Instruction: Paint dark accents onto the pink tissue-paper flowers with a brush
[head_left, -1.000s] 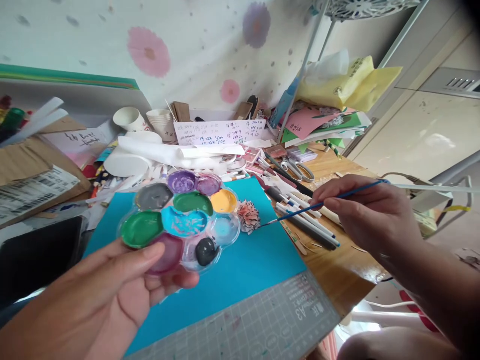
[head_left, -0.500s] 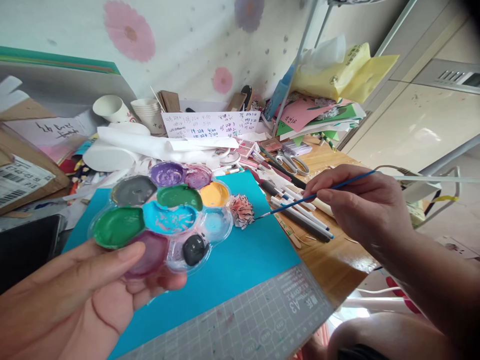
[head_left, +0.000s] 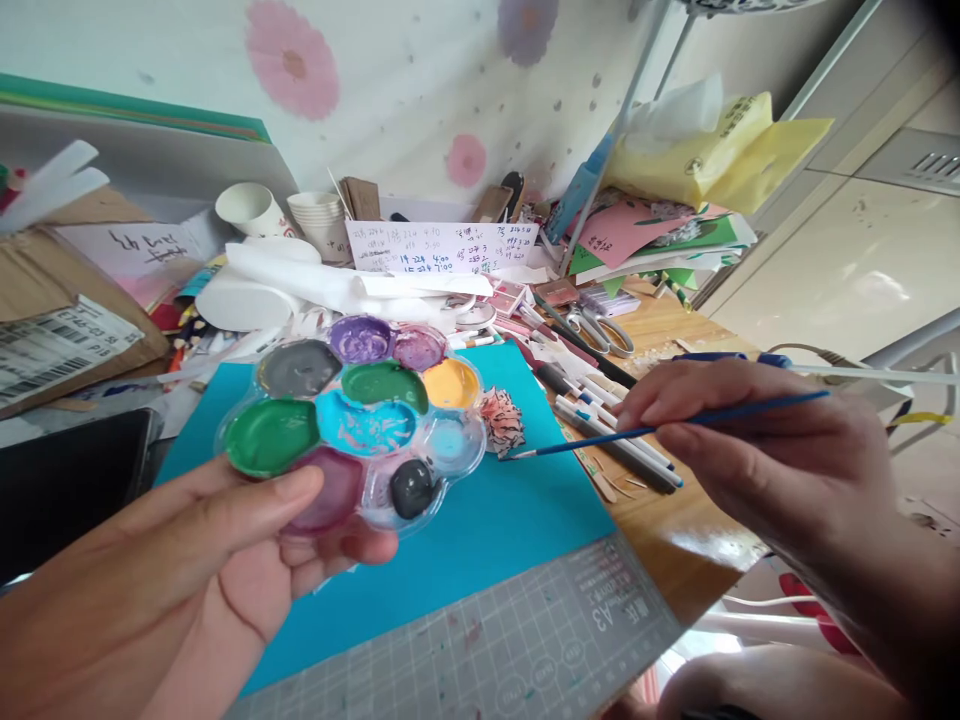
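Observation:
In my left hand [head_left: 217, 560] is a clear plastic paint palette [head_left: 474, 462], its thumb on top and the fingers underneath. The palette's round wells hold green, grey, purple, yellow, blue, dark red and black paint. A thin blue paintbrush [head_left: 600, 438] is pinched in my right hand [head_left: 757, 450], nearly level, its tip pointing left. That tip is close to the palette's right edge, just below a ruffled pinkish ball with dark edges [head_left: 502, 422]; I cannot tell whether it touches anything. Beneath the palette lies a bright blue sheet [head_left: 525, 520], partly hidden by my left hand.
A grey gridded cutting mat [head_left: 465, 650] lies under the blue sheet. Pens [head_left: 637, 450], scissors [head_left: 600, 330] and paper strips crowd the wooden table. Paper cups [head_left: 247, 210] stand at the back left, near a cardboard box [head_left: 67, 310]. A black object [head_left: 75, 490] sits far left.
The view has shifted, so most things appear further right. The brush tip has moved left and nearer to me, from the ruffled ball's right side to just below it. Both hands keep their holds.

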